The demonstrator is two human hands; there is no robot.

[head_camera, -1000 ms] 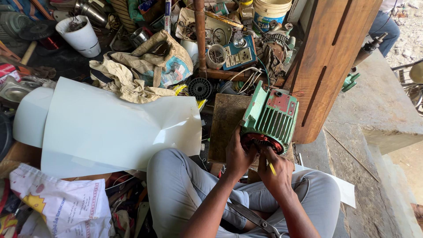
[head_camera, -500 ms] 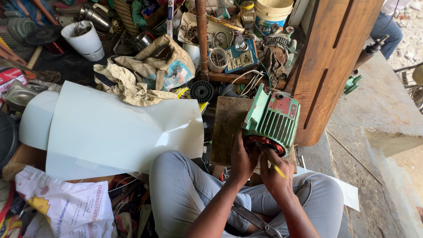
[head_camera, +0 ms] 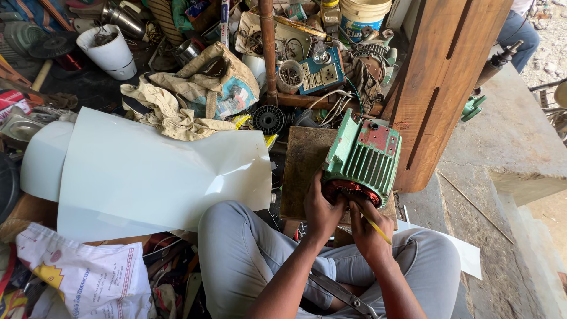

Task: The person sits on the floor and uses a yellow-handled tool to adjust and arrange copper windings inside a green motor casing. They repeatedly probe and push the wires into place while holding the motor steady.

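Green finned motor (head_camera: pixel 361 155) lying on wood board (head_camera: pixel 304 171) btwn knees, open end w/ copper windings (head_camera: pixel 349 190) facing the lap. Left hand (head_camera: pixel 322 207) cupped on rim, fingers curled into the windings. Right hand (head_camera: pixel 367 227) pinching a yellow stick (head_camera: pixel 376 228), tip at the coils. Prob. heavy, rigid cast body; fins give good grip, so best taken by the housing. Windings likely delicate, thin wire.

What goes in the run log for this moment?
left hand: on copper windings | right hand: holds yellow stick | green motor housing: on wooden board
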